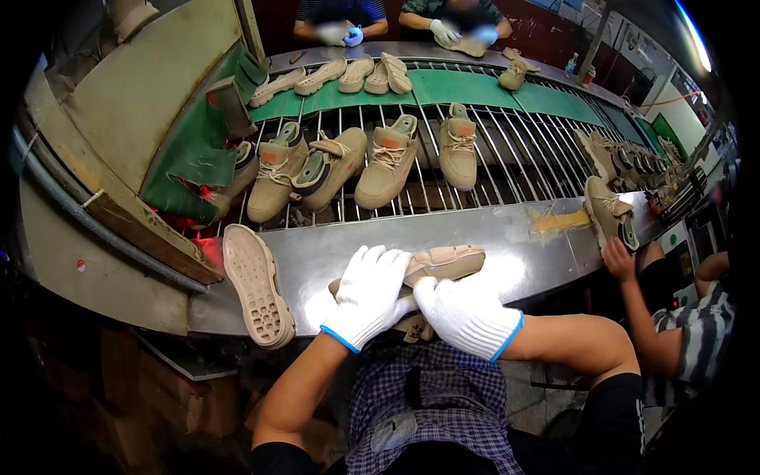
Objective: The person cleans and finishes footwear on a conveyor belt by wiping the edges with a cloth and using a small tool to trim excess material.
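Observation:
In front of me a tan shoe (445, 263) lies tipped over, its pale sole facing up and away from me. My left hand (369, 293), in a white knit glove with a blue cuff, is wrapped over one end of it. Closed against its near side is my right hand (467, 315), gloved the same way. The gloves hide much of the shoe, and laces show below them. To the left, a loose tan sole (259, 286) with a studded, grid-patterned face stands tilted at the edge of the metal ledge (317, 232).
Beyond the ledge, a rack of metal rods (507, 158) carries several tan laced shoes (388, 164). Loose soles (321, 77) sit on a green belt (467, 87). A worker's bare hand (619, 260) holds another shoe (609, 212) at right. Two gloved people work across the line. A cream panel (150, 87) borders the left.

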Demonstrator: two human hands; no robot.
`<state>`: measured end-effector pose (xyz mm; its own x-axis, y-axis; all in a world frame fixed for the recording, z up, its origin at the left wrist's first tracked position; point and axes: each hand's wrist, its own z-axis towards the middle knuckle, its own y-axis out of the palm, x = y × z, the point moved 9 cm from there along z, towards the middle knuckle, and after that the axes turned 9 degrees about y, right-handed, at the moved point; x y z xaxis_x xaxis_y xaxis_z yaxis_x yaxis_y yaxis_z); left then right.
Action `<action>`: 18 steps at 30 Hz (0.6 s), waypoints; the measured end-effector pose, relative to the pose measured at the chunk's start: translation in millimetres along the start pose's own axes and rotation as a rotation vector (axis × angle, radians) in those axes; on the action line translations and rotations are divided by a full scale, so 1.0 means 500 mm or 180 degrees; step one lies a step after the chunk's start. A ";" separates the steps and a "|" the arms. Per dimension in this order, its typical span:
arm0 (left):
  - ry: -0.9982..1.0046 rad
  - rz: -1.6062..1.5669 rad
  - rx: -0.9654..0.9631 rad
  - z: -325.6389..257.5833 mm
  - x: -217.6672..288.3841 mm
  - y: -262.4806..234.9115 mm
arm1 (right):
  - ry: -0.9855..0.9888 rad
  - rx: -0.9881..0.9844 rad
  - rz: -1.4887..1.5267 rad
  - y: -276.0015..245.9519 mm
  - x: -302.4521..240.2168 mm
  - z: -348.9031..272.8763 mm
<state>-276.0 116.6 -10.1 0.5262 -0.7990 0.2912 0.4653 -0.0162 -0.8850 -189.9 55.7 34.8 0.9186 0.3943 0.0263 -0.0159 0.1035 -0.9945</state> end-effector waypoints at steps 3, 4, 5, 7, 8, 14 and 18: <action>-0.0128 0.0105 0.0263 -0.041 0.016 -0.040 | -0.0013 -0.0776 0.0608 0.026 0.027 0.001; -0.0235 0.0088 0.0612 -0.074 0.017 -0.054 | 0.0377 -0.1018 0.0810 0.032 0.061 -0.009; -0.0374 0.0129 0.0820 -0.116 0.011 -0.065 | 0.0562 -0.0402 0.1122 0.019 0.113 -0.016; -0.0844 0.0118 0.1095 -0.216 -0.003 -0.068 | 0.1252 0.0458 0.1236 0.059 0.266 -0.076; -0.1245 -0.0189 0.1318 -0.278 -0.017 -0.057 | 0.1678 0.0713 0.1056 0.081 0.333 -0.105; -0.1755 0.0410 0.0279 -0.323 -0.013 0.056 | 0.0743 0.0617 0.0569 0.099 0.294 -0.068; -0.2161 -0.0765 0.1152 -0.295 -0.053 0.016 | 0.1301 0.0127 0.1553 0.142 0.246 -0.005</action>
<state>-391.3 49.2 -78.5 0.6460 -0.2566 0.7189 0.7613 0.1475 -0.6315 -77.2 109.4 -32.9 0.8784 0.0254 -0.4773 -0.4780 0.0370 -0.8776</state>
